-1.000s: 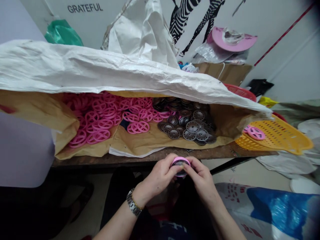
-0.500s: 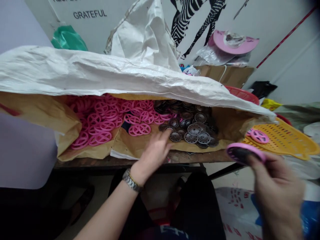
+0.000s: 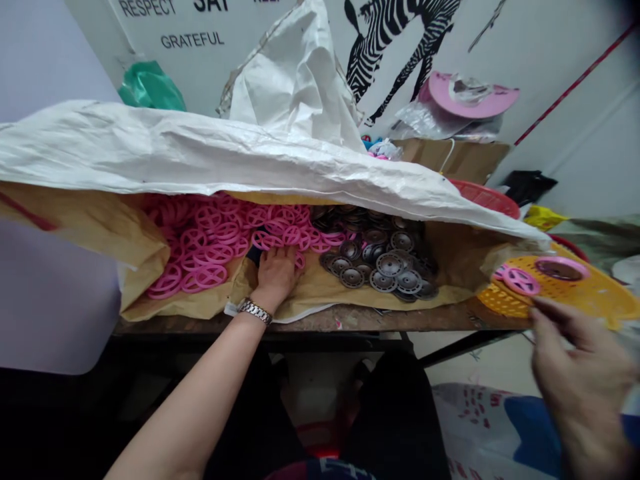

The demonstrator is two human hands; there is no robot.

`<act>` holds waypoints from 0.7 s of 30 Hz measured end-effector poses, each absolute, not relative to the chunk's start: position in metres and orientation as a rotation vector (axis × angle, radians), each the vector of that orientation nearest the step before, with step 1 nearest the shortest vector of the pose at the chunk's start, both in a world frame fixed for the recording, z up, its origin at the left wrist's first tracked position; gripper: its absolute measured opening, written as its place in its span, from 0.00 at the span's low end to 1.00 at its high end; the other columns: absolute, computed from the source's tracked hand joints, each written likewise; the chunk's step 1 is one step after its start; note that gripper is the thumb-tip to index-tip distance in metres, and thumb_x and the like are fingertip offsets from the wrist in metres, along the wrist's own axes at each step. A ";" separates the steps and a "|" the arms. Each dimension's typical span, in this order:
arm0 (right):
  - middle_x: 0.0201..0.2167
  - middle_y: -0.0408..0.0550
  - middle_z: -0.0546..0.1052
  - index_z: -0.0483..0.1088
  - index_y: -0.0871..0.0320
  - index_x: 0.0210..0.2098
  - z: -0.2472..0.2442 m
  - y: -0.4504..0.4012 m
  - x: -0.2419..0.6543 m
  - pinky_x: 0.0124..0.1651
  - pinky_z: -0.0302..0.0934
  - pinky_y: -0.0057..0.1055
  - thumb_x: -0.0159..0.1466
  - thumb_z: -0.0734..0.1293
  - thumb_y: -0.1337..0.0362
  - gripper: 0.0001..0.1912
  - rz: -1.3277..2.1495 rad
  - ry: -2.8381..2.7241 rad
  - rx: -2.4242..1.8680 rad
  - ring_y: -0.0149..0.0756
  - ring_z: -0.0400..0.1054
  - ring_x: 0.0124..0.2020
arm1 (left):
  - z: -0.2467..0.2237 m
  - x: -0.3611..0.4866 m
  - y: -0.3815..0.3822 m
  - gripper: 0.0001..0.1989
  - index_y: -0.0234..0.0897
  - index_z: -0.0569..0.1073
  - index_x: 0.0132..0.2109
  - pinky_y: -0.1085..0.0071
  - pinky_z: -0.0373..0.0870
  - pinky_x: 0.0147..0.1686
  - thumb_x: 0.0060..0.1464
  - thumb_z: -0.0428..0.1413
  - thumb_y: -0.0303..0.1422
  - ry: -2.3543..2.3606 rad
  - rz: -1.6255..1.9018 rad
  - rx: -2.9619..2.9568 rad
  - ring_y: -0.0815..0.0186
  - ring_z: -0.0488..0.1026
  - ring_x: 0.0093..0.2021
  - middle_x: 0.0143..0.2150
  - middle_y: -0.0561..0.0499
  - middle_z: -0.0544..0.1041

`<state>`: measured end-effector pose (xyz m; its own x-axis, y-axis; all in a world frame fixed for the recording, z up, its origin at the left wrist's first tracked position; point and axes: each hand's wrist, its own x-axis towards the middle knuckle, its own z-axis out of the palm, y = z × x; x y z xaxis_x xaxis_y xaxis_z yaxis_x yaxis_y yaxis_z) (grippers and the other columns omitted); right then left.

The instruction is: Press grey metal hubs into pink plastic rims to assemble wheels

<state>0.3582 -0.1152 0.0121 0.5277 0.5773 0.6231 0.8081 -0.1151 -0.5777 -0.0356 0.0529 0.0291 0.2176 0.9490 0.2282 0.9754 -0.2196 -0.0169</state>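
Note:
My left hand (image 3: 277,275), with a metal watch at the wrist, lies palm down on the near edge of the pink spoked rings (image 3: 213,233), its fingers spread a little. Right of it, dark grey discs (image 3: 390,265) are heaped on brown paper. At the right, my right hand (image 3: 575,353) is beside the yellow perforated basket (image 3: 575,293); its thumb and fingers are apart with nothing between them. A pink-rimmed dark disc (image 3: 562,269) is over the basket, clear of the fingers, near a pink spoked piece (image 3: 521,281).
A white sack edge (image 3: 250,157) runs behind the heaps. The wooden table edge (image 3: 360,319) is in front. Behind are a cardboard box (image 3: 450,158), a pink visor (image 3: 470,100) and a red basket (image 3: 485,197). A printed bag (image 3: 485,413) lies below at the right.
My left hand has moved left from the grey discs to the pink rings. My right hand has let go of the pink-rimmed disc at the yellow basket and sits further right.

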 end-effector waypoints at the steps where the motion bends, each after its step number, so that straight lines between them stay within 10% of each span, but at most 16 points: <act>1: 0.41 0.58 0.80 0.77 0.55 0.45 0.015 -0.114 0.336 0.47 0.64 0.46 0.63 0.64 0.51 0.19 -0.250 -1.255 -1.748 0.49 0.74 0.41 | 0.031 -0.035 0.051 0.24 0.31 0.67 0.61 0.55 0.62 0.57 0.60 0.54 0.36 -1.839 -0.268 -2.338 0.47 0.66 0.58 0.55 0.35 0.74; 21: 0.44 0.63 0.78 0.74 0.62 0.46 0.014 -0.001 0.170 0.45 0.62 0.41 0.64 0.67 0.60 0.14 -0.053 -2.119 -1.873 0.55 0.67 0.49 | -0.001 -0.027 -0.016 0.34 0.33 0.57 0.67 0.53 0.61 0.63 0.56 0.59 0.35 -1.974 -1.089 -2.714 0.50 0.63 0.64 0.63 0.36 0.67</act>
<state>0.1705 -0.0010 0.0142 -0.0956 0.9622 0.2551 0.9737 0.1435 -0.1767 -0.0268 -0.0163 -0.0010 0.2135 0.9454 0.2461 0.7124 -0.3230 0.6231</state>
